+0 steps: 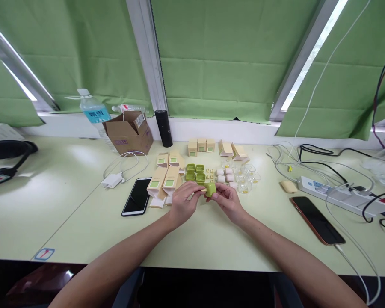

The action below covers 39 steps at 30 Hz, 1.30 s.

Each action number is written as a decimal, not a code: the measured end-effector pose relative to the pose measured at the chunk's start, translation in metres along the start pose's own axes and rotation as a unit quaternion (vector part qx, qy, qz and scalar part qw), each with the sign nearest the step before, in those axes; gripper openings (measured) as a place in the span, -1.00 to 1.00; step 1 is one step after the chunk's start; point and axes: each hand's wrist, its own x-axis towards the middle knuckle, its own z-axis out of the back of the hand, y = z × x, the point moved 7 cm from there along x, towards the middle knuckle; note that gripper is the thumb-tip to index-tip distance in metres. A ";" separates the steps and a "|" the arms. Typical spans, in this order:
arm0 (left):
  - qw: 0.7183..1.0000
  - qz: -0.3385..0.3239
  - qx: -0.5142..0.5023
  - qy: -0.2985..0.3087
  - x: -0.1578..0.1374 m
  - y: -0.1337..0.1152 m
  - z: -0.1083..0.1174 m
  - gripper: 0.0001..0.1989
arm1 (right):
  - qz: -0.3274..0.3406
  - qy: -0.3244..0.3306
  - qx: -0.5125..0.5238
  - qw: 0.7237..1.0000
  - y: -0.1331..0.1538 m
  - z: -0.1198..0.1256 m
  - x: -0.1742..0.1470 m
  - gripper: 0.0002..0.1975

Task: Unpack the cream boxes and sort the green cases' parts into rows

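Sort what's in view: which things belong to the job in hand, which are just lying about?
Likely the job: held green piece, green containers, pink pieces, clear containers, beige cartons.

Likely just lying about: left phone, right phone, black cylinder, power strip, water bottle.

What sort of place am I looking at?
Probably an office-like workspace: a long pale-green tabletop runs beneath green fabric window blinds, with a white rectangular plastic power strip on it.
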 end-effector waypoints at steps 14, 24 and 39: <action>0.999 0.008 -0.030 -0.027 0.001 -0.003 0.000 -0.90 | -0.016 0.002 0.018 1.000 -0.004 -0.001 -0.001 -0.63; 0.998 -0.061 -0.028 -0.004 0.002 -0.003 -0.004 -0.86 | -0.059 0.014 0.036 0.998 -0.003 -0.001 -0.001 -0.66; 0.985 0.125 -0.093 0.075 -0.004 0.015 -0.006 -0.47 | 0.151 -0.097 -0.322 0.930 0.030 0.005 -0.013 -0.58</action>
